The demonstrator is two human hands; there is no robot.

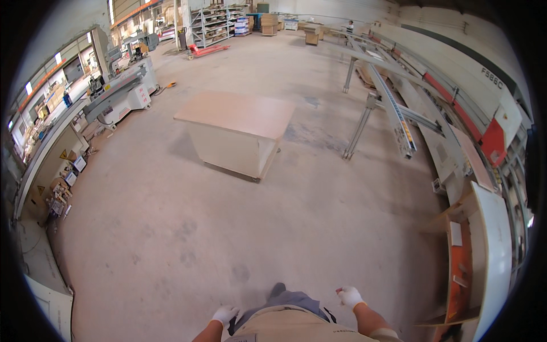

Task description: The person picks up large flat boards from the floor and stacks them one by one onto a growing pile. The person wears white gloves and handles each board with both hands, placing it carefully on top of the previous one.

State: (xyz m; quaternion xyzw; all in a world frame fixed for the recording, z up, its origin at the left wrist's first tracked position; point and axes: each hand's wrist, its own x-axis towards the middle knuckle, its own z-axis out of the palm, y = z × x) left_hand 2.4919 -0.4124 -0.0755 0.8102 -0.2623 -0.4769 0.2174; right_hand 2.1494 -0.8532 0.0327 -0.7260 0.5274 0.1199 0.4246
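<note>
The person's left hand [225, 313], in a white glove, hangs beside the hip, its back toward the camera and its fingers loosely bent; whether anything lies inside it, one cannot tell. The right hand [350, 297], gloved too, is raised out to the other side with its fingers curled, and a small reddish bit [339, 290] shows at its fingertips (too small to tell whether it is an object in the grasp or part of the glove). Between the two hands are a beige shirt [285, 324], grey trousers [299, 298] and the tip of one dark shoe [277, 289]. Well ahead of both hands, apart from them, a table [236, 111] with a pinkish-brown top and pale side panels stands on the concrete floor [165, 228]. To the right of the right hand is an open cabinet [494, 251] with a pale side and an orange inner panel [459, 265]. Farther ahead of that hand, a metal frame [393, 111] on legs runs alongside a long machine [478, 74] with red parts. Far forward of the left hand, off to its left, sits a white and grey machine [130, 104]; beyond that come a red pallet jack [208, 51] and loaded shelves [212, 27].
</note>
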